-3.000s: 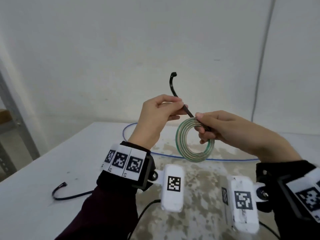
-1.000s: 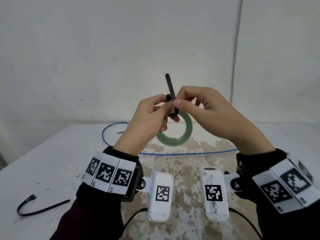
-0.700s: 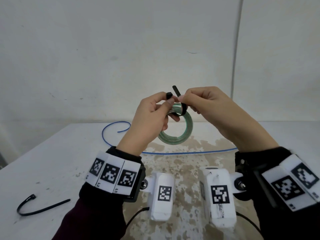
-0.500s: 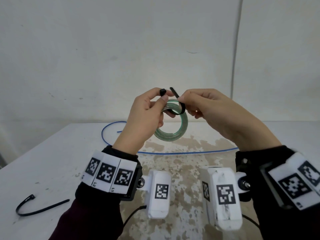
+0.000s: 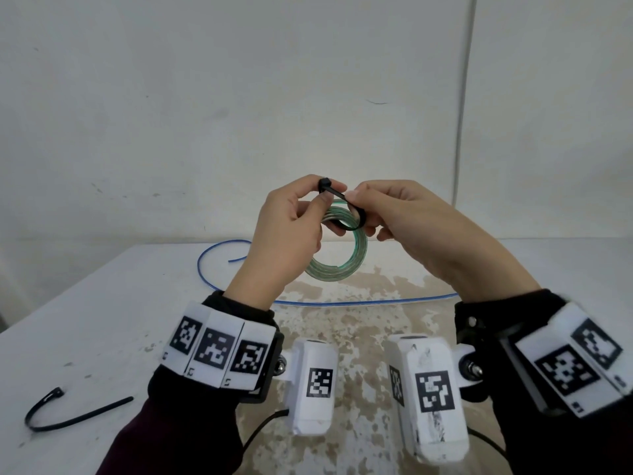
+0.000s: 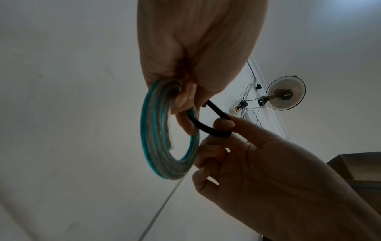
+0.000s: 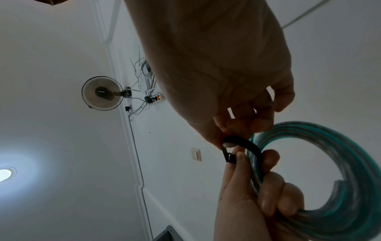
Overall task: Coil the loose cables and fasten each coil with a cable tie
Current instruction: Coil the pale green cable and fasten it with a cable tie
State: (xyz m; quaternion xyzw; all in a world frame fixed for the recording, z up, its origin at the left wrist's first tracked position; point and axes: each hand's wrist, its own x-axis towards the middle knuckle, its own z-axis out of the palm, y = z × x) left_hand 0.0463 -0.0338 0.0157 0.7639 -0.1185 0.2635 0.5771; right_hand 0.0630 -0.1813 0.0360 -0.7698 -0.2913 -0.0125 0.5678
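Observation:
I hold a green and clear coiled cable (image 5: 337,265) in the air above the table. My left hand (image 5: 323,195) grips the coil's top with curled fingers, and its thumb and forefinger pinch the head (image 5: 324,184) of a black cable tie (image 5: 356,219). The tie loops around the coil's top. My right hand (image 5: 354,200) pinches the tie's strap close to the head. The left wrist view shows the coil (image 6: 156,146) and the tie loop (image 6: 208,128). The right wrist view shows the tie head (image 7: 230,157) at my left thumb, beside the coil (image 7: 340,163).
A loose blue cable (image 5: 342,302) lies curved across the white, stained table (image 5: 102,320) below my hands. A second black cable tie (image 5: 68,414) lies near the table's front left. A pale wall stands close behind.
A second ago the tie's tail stood upright above my fingers. My right hand has bent it over into a loop around the coil, its strap now held near the head.

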